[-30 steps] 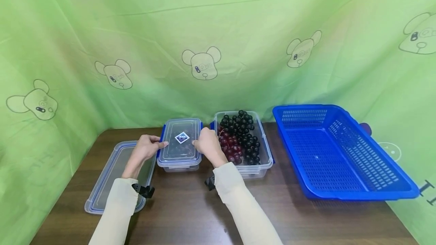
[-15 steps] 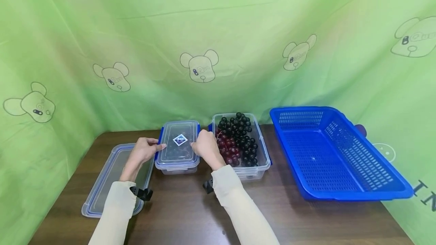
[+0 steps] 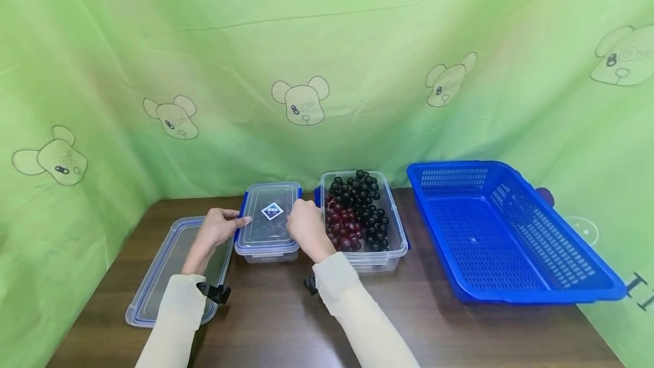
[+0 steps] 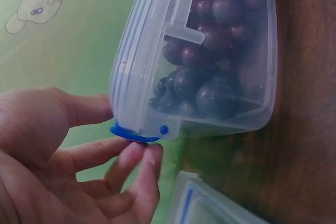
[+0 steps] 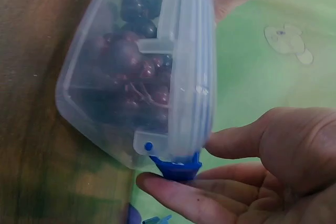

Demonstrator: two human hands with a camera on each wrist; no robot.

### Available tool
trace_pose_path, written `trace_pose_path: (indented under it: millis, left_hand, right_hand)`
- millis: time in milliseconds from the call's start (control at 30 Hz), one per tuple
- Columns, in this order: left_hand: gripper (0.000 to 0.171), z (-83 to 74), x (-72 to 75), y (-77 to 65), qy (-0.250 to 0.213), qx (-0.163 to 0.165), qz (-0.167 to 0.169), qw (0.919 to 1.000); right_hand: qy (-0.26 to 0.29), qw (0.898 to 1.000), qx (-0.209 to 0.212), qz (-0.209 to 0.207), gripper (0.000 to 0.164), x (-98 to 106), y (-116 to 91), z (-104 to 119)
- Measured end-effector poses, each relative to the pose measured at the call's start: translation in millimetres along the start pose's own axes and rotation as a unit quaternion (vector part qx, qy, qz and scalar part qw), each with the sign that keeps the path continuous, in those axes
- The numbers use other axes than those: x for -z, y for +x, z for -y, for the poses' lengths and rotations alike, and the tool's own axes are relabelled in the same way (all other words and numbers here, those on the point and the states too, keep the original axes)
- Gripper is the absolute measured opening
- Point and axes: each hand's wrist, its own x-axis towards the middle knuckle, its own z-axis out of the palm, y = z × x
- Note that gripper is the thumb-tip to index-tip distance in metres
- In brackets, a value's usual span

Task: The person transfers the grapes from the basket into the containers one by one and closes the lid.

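Observation:
A small lidded food container with a diamond sticker stands on the table, red and dark grapes inside it. My left hand pinches its left side, thumb at the lid's edge and fingers against a blue latch. On the other side my right hand has its thumb at the lid edge and its fingers beneath another blue latch, which sticks out at an angle. Right of it stands a larger container without a lid, holding red grapes and black grapes.
A large loose lid lies on the left of the wooden table, partly under the left forearm. A blue plastic basket stands at the right, a purple round thing behind it. Green printed cloth hangs behind.
The right hand has slid slightly toward the person along the small container's right edge. The left hand keeps its place. The head view has shifted a little.

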Motion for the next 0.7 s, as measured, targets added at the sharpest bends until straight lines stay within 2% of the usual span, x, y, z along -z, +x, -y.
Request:
trace_pose_path:
  millis: [133,267,400,467,533,633,700]
  left_hand:
    - [0.060,3.4,15.1,-5.5,0.053,-0.040,-0.021,0.9976]
    - [0.066,9.6,47.1,-16.0,0.104,-0.089,-0.052,0.9892]
    - [0.059,25.5,79.7,-30.9,0.157,-0.114,-0.089,0.9769]
    - [0.056,37.7,90.4,-37.9,0.183,-0.111,-0.101,0.9716]
    - [0.053,51.5,98.0,-44.1,0.208,-0.103,-0.104,0.9671]
    - [0.050,73.5,108.2,-50.0,0.238,-0.092,-0.096,0.9620]
    - [0.048,87.9,115.9,-52.6,0.243,-0.094,-0.084,0.9617]
  right_hand:
    - [-0.030,0.998,0.038,-0.045,0.013,-2.8,-5.1,9.9]
    - [-0.072,0.989,0.070,-0.111,0.011,-3.3,-17.0,23.2]
    - [-0.064,0.983,0.121,-0.120,0.020,-8.1,-39.1,33.4]
    - [-0.041,0.981,0.157,-0.104,0.021,-13.6,-53.2,35.6]
    - [0.007,0.979,0.193,-0.067,0.019,-20.3,-68.2,36.3]
    - [0.108,0.968,0.225,0.027,0.018,-31.8,-87.2,38.7]
    - [0.186,0.954,0.211,0.103,0.023,-38.9,-96.0,42.1]
